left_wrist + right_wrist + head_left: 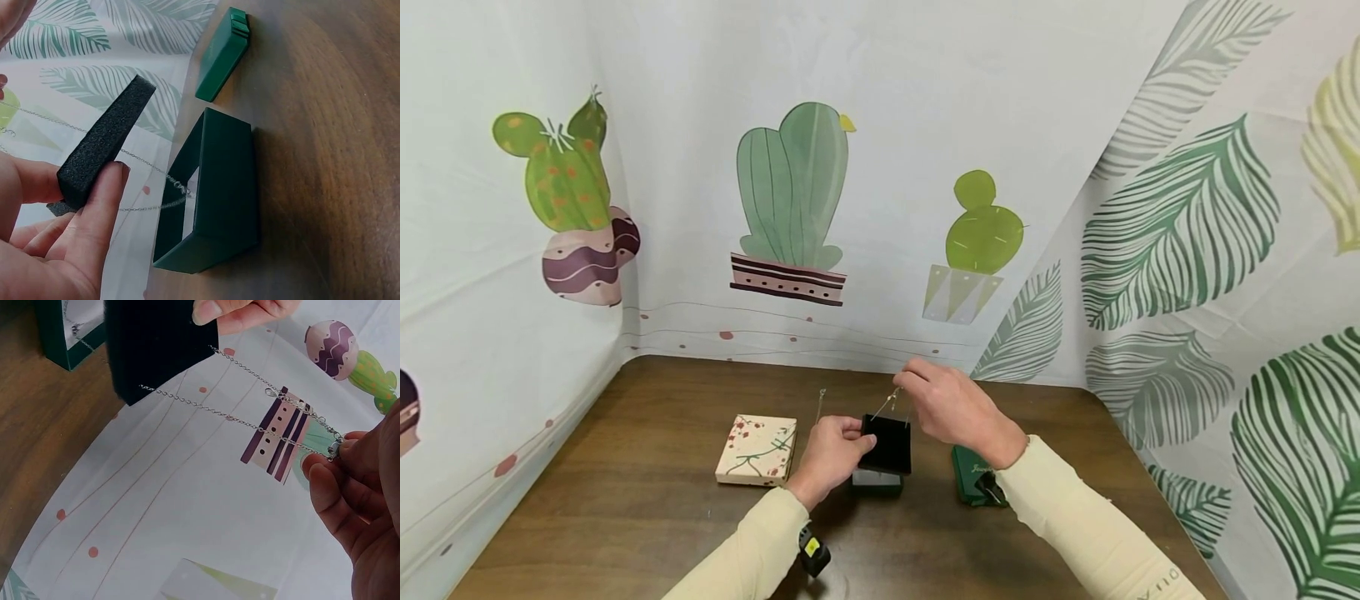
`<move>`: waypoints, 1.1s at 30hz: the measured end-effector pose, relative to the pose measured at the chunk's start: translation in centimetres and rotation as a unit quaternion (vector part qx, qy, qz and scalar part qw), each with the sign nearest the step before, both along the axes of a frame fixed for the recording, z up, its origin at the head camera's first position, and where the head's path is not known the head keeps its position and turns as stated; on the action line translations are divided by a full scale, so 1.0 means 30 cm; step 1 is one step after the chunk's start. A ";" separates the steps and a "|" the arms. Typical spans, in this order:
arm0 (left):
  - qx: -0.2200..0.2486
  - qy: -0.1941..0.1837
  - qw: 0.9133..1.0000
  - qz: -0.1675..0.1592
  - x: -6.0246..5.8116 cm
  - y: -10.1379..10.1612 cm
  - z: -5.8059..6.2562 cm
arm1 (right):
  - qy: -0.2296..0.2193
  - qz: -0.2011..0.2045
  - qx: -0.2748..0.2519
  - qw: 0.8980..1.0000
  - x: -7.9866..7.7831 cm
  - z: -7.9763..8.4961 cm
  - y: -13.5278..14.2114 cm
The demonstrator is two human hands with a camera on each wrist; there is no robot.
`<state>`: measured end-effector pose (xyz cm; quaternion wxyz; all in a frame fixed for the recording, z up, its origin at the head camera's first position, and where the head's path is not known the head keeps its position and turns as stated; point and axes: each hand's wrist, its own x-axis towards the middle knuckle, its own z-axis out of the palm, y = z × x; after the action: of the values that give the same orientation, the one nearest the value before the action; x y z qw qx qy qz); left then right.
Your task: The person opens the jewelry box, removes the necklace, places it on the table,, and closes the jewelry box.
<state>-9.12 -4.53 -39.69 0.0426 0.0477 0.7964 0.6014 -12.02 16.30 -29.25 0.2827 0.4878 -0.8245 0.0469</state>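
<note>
My left hand (pixel 831 454) grips a black foam jewelry-box insert (pixel 887 446) by its edge, thumb on one face. A thin silver necklace (pixel 187 401) runs past the insert, one looped end hanging on the far side. With thumb and fingertips my right hand (pixel 955 408) pinches the other end of the chain, up and away from the insert. Under the insert stands an open dark green box (pixel 228 181) with a pale lining inside. In the left wrist view the hanging loop overlaps the box's opening.
A green lid (pixel 973 475) with a bow lies under my right forearm. Left of my left hand sits a cream box (pixel 758 450) with red flowers. Another thin chain (pixel 820 404) shows behind my left hand. Printed curtains (pixel 895 125) hang along the table's back and sides.
</note>
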 end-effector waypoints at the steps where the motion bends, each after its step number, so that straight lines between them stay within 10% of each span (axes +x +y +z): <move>1: -0.001 -0.001 1.000 0.000 0.001 0.000 0.000 | 0.002 0.001 -0.001 1.000 0.001 0.002 0.000; 33: -0.024 0.000 1.000 0.002 0.015 0.005 -0.015 | 0.018 0.000 -0.013 1.000 0.012 0.064 0.000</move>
<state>-8.67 -4.38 -40.13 0.0422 0.0449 0.8105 0.5825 -11.66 16.29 -27.34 0.3043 0.4846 -0.8187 0.0490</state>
